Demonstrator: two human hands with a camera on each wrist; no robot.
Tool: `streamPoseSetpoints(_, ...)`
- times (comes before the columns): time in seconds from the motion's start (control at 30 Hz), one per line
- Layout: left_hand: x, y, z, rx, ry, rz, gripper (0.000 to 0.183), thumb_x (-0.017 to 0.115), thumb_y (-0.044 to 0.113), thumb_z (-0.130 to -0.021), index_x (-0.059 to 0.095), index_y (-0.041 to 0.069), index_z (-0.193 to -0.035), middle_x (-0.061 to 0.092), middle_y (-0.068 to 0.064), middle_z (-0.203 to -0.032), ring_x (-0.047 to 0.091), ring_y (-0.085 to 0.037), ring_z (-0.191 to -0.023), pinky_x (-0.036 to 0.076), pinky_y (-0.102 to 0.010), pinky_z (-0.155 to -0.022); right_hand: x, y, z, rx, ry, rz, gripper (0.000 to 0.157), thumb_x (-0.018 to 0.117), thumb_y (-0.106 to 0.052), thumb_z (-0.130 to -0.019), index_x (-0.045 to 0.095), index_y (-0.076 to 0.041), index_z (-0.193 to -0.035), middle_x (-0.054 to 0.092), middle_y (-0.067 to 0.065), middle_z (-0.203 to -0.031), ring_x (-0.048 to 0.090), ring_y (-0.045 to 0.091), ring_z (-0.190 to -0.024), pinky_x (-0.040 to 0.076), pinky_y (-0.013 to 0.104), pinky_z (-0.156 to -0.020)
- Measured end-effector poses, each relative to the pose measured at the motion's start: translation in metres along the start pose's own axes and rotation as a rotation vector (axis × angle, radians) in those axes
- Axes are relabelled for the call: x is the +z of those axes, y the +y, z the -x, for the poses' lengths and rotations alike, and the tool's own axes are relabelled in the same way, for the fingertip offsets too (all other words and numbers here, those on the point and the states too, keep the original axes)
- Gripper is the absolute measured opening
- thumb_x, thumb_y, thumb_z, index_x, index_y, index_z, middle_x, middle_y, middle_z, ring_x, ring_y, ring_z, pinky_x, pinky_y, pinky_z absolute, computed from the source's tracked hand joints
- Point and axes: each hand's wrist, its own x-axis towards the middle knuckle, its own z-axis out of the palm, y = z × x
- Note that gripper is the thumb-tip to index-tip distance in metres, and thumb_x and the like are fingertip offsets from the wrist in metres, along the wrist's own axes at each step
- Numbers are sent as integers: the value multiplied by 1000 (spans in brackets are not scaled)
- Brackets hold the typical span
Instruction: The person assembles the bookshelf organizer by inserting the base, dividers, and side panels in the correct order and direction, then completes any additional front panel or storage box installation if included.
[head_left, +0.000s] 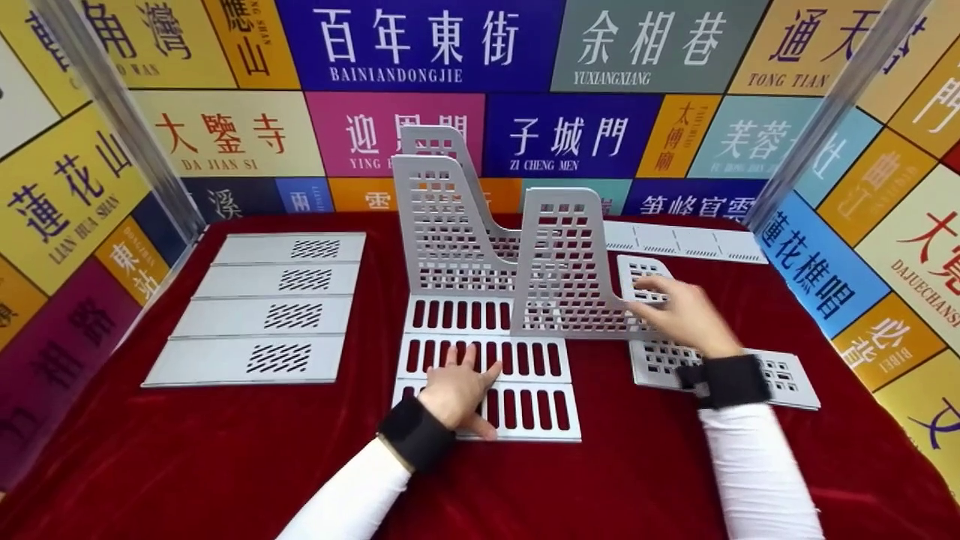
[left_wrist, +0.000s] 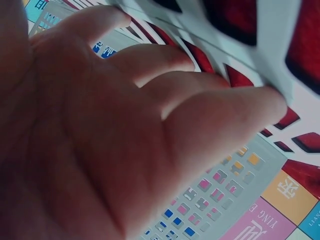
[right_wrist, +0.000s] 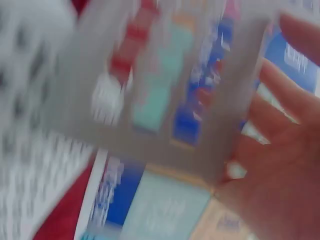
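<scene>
**Both hands busy: one spread on the slats, one on the upright**

So my left hand is resting on the slotted panels at the bottom centre of the frame. Fingers are spreading wide, just touching, nothing being gripped. My right hand, right of centre, is holding the front upright panel by its low right end. It's a narrow pinch at the edge; the wrist view is blurring, so I can't tell exactly where every fingertip is sitting.

That panel is standing in the middle of the frame, full of square holes. Two matching uprights are standing behind it, up and to the left. Another perforated panel is lying flat under and beside my right wrist.

Over at left, four pale strips with slanted slots are lying in a column, and a pale row is sitting at the upper right. Everything's resting on red cloth, with colourful signs filling the top.
</scene>
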Motion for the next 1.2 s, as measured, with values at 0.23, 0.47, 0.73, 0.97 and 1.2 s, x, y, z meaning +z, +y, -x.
streamPoseSetpoints(0.23,1,0,-1,-3,8,2,116,79,67,-66,18,36,-160,11,-14,-169,17,-40,-155,38,-58,-115,-33,32,14,133,-199,86,24,68,-13,-93,72,0,-113,75,22,-105,70,26,-84,55,35,-70)
streamPoseSetpoints(0.47,3,0,-2,-5,21,-14,117,79,68,-64,20,37,-160,14,-14,-169,19,-40,-154,41,-58,-113,-16,24,7,125,-213,33,11,67,-8,-93,75,-1,-97,78,17,-90,73,24,-75,56,26,-64)
streamPoseSetpoints(0.73,2,0,-1,1,22,-2,117,80,68,-64,21,35,-160,14,-15,-169,18,-41,-154,41,-58,-113,13,5,-2,-5,-152,75,6,65,-6,-93,66,-3,-88,76,11,-79,57,7,-62,41,22,-57)
streamPoseSetpoints(0.97,2,1,-1,-2,9,-13,116,78,68,-66,19,36,-160,13,-14,-169,17,-41,-154,39,-57,-114,17,3,-2,23,-137,65,5,64,-5,-95,65,0,-94,76,14,-82,64,15,-68,43,25,-60)
streamPoseSetpoints(1.2,1,1,1,10,15,-4,114,78,67,-67,20,35,-160,13,-15,-168,17,-41,-154,38,-58,-115,18,0,0,25,-113,57,6,65,-6,-94,64,-1,-90,76,15,-82,69,19,-72,47,30,-65)
